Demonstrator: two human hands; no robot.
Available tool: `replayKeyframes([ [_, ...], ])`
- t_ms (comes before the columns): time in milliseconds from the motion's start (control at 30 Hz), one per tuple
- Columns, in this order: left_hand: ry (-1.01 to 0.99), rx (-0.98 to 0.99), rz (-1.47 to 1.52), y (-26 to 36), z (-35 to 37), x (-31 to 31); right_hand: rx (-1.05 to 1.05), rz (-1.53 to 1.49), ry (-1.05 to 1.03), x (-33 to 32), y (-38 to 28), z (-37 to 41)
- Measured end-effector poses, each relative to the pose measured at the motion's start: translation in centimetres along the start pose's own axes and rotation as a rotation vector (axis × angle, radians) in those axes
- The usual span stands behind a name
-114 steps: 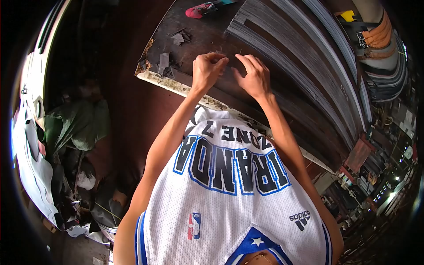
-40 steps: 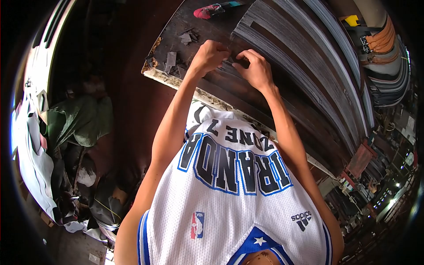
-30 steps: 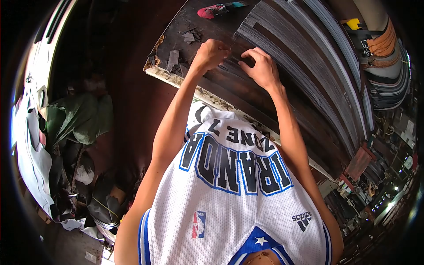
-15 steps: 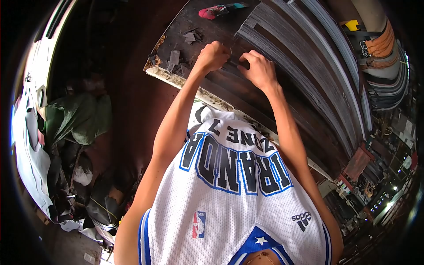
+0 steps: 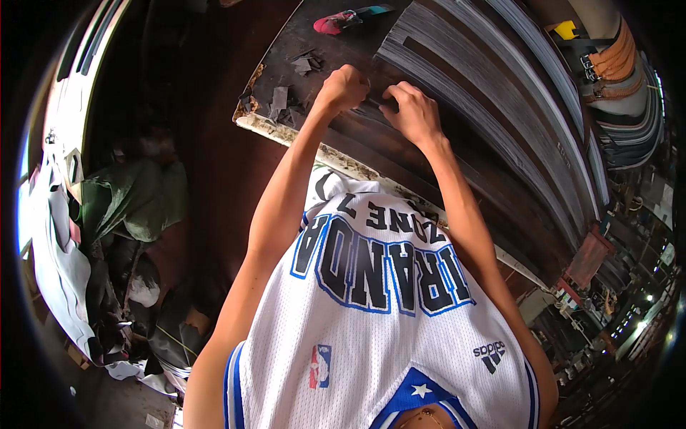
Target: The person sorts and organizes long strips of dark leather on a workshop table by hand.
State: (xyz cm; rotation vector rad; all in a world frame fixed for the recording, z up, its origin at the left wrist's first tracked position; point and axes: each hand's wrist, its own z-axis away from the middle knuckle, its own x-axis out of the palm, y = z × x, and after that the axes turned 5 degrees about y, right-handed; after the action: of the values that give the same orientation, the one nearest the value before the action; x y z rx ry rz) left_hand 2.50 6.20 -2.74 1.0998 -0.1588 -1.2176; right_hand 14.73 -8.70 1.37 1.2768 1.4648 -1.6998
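Observation:
My left hand (image 5: 344, 89) is closed, fingers curled down over the dark tabletop near its front corner. What it grips, if anything, is hidden beneath the fingers. A short gap to the right, my right hand (image 5: 414, 111) has its fingers bent inward, thumb near the index finger; anything between them is too dark to make out. Dark strips run under and beside both hands. Long grey-black strips (image 5: 486, 93) lie in layers just beyond my right hand. Small dark scraps (image 5: 280, 101) sit left of my left hand.
A tool with a red and teal handle (image 5: 336, 23) lies at the table's far side. The worn pale table edge (image 5: 264, 130) runs before my body. Coiled orange-brown belts (image 5: 614, 64) hang at the right. A green cloth bundle (image 5: 136, 200) is at the left.
Both hands keep nearly the same pose and place over the table. The view has shifted slightly, moving the surroundings a little in the picture.

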Motion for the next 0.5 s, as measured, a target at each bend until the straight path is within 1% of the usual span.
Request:
replayKeyframes([
  [133, 0.001, 0.054, 0.031, 0.0, 0.1, 0.0, -0.001, -0.019, 0.006, 0.1, 0.1, 0.0],
  [200, -0.011, 0.013, 0.084, 0.1, 0.3, 0.0, -0.008, -0.039, 0.020, 0.2, 0.2, 0.1],
  [500, -0.030, -0.022, 0.171, 1.1, 1.6, -0.8, -0.020, -0.138, 0.067, 0.3, 0.4, 0.2],
])
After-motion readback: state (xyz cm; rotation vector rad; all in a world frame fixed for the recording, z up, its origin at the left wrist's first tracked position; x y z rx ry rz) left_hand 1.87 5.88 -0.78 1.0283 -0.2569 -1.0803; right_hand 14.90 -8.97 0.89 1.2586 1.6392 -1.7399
